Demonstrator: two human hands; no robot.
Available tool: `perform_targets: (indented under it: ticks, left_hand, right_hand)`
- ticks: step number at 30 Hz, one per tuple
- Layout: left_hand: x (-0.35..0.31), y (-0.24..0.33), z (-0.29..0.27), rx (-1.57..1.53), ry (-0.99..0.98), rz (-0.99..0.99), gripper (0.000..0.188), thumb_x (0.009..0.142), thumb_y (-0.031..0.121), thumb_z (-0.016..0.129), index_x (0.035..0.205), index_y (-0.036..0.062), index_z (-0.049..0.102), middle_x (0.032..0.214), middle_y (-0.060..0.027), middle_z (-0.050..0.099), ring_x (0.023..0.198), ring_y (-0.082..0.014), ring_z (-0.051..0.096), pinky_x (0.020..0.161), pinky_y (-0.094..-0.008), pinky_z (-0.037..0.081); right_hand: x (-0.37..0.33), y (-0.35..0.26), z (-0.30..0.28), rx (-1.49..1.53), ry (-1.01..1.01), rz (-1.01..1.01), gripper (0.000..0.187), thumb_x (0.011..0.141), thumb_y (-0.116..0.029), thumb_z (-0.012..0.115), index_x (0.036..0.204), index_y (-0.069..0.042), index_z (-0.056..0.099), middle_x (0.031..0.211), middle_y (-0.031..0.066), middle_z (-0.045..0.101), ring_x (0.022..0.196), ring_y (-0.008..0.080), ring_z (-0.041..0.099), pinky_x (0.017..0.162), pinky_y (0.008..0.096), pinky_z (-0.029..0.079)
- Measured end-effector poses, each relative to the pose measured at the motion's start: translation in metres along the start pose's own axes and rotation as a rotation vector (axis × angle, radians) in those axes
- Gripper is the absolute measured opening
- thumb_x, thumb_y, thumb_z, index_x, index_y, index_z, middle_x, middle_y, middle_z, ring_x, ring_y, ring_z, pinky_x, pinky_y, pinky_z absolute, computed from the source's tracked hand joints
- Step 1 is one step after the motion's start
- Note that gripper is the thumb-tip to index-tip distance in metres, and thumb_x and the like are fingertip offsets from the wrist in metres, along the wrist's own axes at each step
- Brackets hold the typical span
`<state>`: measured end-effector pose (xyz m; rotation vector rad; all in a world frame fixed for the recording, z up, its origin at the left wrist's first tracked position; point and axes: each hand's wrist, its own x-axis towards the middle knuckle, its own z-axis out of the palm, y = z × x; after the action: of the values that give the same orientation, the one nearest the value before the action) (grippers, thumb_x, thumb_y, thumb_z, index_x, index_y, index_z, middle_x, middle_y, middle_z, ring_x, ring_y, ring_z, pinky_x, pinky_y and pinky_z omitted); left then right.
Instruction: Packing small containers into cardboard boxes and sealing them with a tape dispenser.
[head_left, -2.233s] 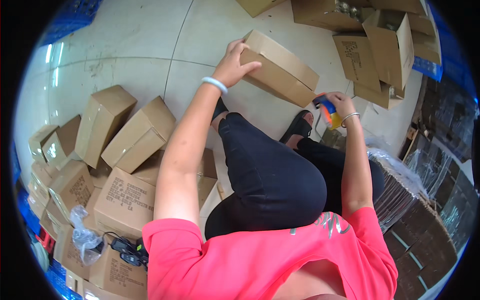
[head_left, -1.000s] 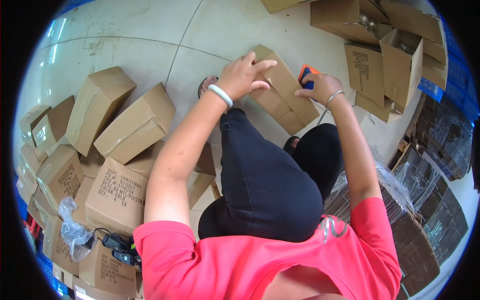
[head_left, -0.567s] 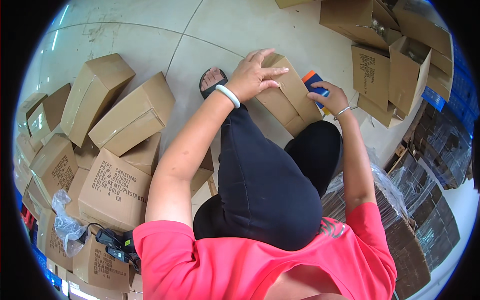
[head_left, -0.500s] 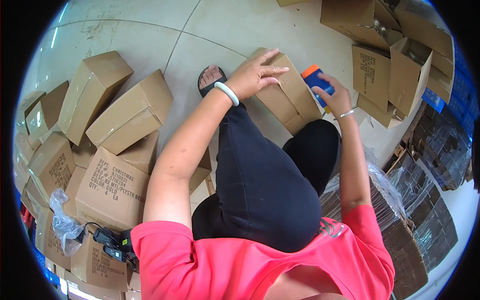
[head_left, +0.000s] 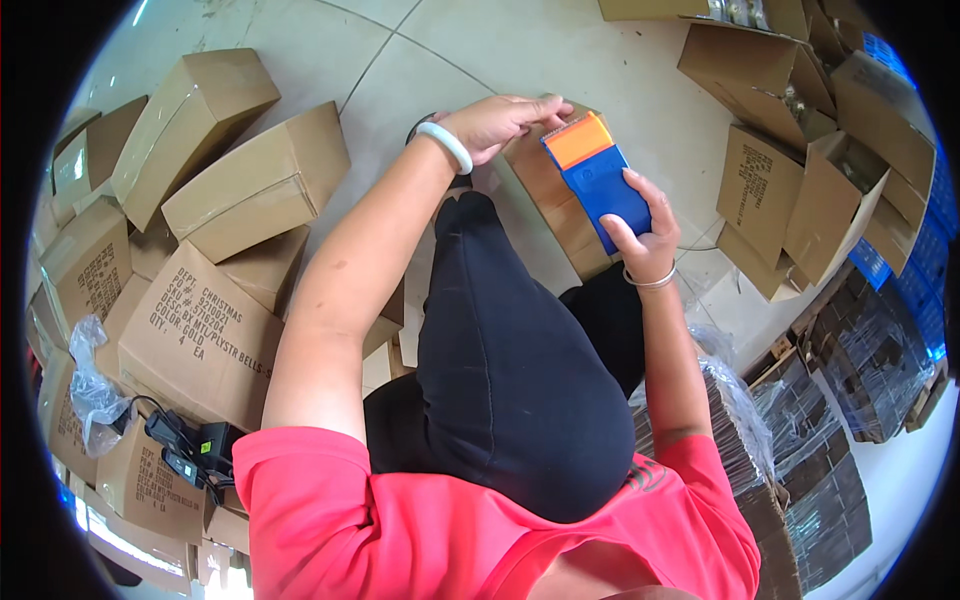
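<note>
A closed brown cardboard box (head_left: 548,195) stands on the floor in front of my knees. My right hand (head_left: 650,225) is closed round the blue body of a tape dispenser (head_left: 603,185), holding it over the box top. Its orange end points toward the box's far end. My left hand (head_left: 500,125) lies at that far end, fingers stretched out beside the orange end, with the fingertips partly hidden. Whether tape runs from the dispenser to the box I cannot tell.
Closed boxes (head_left: 255,185) are piled on the left, with clear plastic (head_left: 92,390) and a black corded device (head_left: 185,445) among them. Open cartons (head_left: 760,190) stand at the far right. Film-wrapped stacks (head_left: 815,480) sit near my right side.
My right hand has brought the tape dispenser from the box's right side to above its top. My left hand has slid toward the far end and turned sideways. The view has shifted slightly.
</note>
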<state>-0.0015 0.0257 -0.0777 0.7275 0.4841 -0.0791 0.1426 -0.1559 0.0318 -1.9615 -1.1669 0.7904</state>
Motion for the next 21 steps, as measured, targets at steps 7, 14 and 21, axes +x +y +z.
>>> perform_targets:
  ticks: [7, 14, 21]
  left_hand:
    - [-0.005, 0.026, 0.017, -0.058, 0.184, -0.126, 0.047, 0.091, 0.044, 0.050, 0.096, 0.0000, 0.067, 0.124, -0.0075, 0.054, 0.118, -0.0140, 0.042, 0.099, -0.0279, 0.030]
    - [-0.002, 0.011, 0.018, -0.194, 0.250, -0.045, 0.026, 0.084, 0.020, 0.065, 0.097, -0.0023, 0.064, 0.104, -0.0086, 0.063, 0.097, -0.0149, 0.057, 0.090, -0.0296, 0.041]
    - [0.009, 0.008, -0.004, 0.262, 0.676, 0.085, 0.024, 0.090, 0.021, 0.055, 0.088, -0.0020, 0.062, 0.083, -0.0072, 0.063, 0.064, -0.0130, 0.062, 0.054, -0.0242, 0.050]
  right_hand:
    - [0.002, 0.001, -0.003, -0.045, -0.029, -0.107, 0.053, 0.067, -0.018, 0.079, 0.113, -0.004, 0.058, 0.112, 0.0124, 0.062, 0.100, 0.0236, 0.060, 0.088, 0.0319, 0.046]
    - [0.006, 0.000, -0.004, -0.046, -0.086, -0.151, 0.056, 0.064, -0.018, 0.081, 0.113, -0.005, 0.058, 0.110, 0.0127, 0.063, 0.098, 0.0242, 0.062, 0.084, 0.0323, 0.048]
    - [-0.040, 0.005, -0.039, -0.160, -0.144, 0.044, 0.052, 0.065, -0.020, 0.079, 0.112, -0.006, 0.060, 0.108, 0.0116, 0.064, 0.099, 0.0249, 0.062, 0.086, 0.0322, 0.048]
